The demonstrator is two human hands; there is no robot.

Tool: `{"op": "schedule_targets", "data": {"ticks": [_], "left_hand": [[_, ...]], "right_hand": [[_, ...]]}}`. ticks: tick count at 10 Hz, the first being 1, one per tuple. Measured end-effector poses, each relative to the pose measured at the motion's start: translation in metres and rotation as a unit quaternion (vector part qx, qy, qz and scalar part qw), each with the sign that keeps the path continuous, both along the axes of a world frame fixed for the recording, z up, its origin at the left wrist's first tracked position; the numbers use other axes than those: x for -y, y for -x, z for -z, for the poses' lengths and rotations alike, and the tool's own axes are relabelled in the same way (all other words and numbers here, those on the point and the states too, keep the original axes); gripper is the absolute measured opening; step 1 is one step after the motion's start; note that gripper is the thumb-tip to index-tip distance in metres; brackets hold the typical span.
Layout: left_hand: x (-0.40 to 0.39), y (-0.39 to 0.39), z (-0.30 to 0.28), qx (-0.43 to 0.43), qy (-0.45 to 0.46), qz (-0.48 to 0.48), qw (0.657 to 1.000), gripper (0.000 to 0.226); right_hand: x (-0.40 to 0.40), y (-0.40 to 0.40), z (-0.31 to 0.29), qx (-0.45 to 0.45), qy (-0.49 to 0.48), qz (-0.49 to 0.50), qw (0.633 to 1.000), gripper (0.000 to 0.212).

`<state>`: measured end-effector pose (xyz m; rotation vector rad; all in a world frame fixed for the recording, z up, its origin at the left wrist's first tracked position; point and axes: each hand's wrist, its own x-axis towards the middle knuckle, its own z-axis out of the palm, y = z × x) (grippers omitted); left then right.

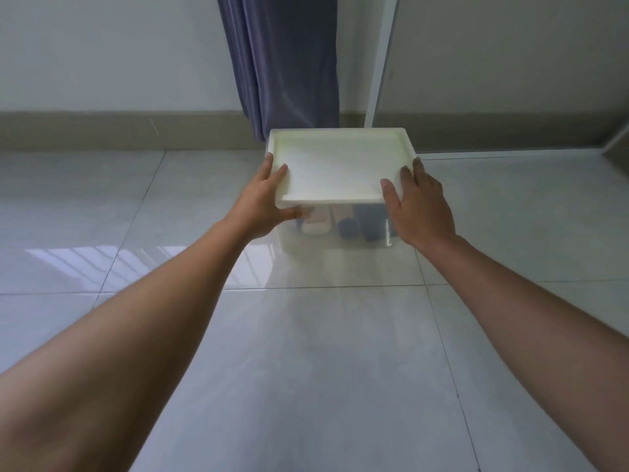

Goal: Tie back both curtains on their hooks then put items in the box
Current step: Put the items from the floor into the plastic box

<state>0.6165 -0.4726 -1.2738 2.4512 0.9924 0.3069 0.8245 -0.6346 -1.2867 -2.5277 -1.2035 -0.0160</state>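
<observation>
Clear plastic box (340, 233) sits on pale tiled floor (306, 369), white lid (340, 165) on top. Left hand (262, 206) grips lid's near-left corner: thumb on lid top, fingers curled under rim against box wall. Right hand (418, 206) holds lid's near-right corner, fingers spread across rim and top. Through box's front wall: blurred blue items (364, 223) and white item (315, 224). Blue-grey curtain (282, 63) hangs just behind box, against white wall (102, 52). White frame post (381, 63) right of curtain.
</observation>
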Motion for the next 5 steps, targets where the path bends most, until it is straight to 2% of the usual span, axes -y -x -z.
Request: {"op": "schedule_targets", "data": {"ticks": [3, 4, 5], "left_hand": [[-0.019, -0.013, -0.005, -0.037, -0.002, 0.003, 0.999, 0.099], [-0.008, -0.008, -0.029, -0.066, 0.015, 0.024, 0.997, 0.109], [0.018, 0.007, -0.073, -0.109, 0.037, 0.046, 0.992, 0.105]], "right_hand": [[-0.019, -0.011, -0.002, -0.037, -0.018, 0.006, 0.999, 0.068], [-0.013, -0.009, -0.021, -0.069, 0.027, 0.027, 0.997, 0.081], [0.015, 0.015, -0.053, -0.080, 0.104, 0.039, 0.991, 0.085]]}}
